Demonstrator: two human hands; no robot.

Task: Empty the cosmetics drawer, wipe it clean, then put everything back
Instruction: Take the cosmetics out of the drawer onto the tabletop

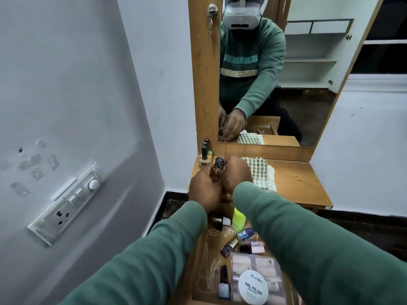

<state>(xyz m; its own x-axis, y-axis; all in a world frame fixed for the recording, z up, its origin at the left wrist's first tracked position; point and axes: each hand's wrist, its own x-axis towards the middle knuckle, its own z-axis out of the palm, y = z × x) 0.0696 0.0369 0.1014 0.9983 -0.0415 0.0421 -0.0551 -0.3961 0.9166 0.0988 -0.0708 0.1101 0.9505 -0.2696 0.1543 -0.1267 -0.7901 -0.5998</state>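
Both hands meet over the left end of the wooden dresser top (295, 183). My left hand (203, 190) and my right hand (236, 175) hold a small dark nail polish bottle (219, 163) between their fingertips, cap up. Below my arms the open drawer (202, 260) holds several cosmetics: a yellow-green bottle (239, 219), small polish bottles (229, 246), a dark polish bottle (224, 282) and a round white nail polish remover tub (253, 287). A checked cloth (261, 172) lies folded on the dresser top beside my right hand.
Three dark-capped bottles (204, 150) stand in a row at the dresser's back left corner. The mirror (286, 84) rises behind the top. A grey wall with a switch panel (70, 203) lies close on the left.
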